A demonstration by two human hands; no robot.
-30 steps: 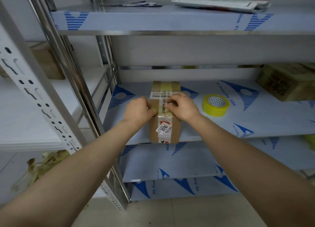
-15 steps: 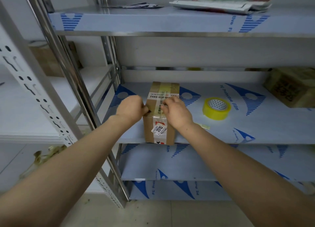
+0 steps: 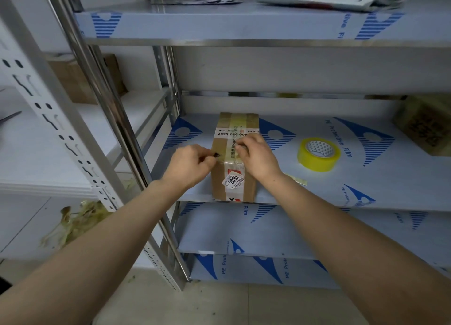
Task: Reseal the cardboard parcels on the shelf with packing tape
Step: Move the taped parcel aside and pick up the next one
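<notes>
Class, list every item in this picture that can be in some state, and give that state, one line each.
cardboard parcel: upright at the front edge of the shelf, flaps closed.
tape strip: stuck along the parcel's top.
tape roll: lying flat, apart from parcel, untouched.
left hand: fingers curled, pinching small dark object at parcel's top edge.
right hand: fingers curled, pinching tape strip.
tape scrap: loose on shelf.

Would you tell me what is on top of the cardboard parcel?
A yellowish tape strip and a white label; the right hand covers the tape's near end.
</notes>
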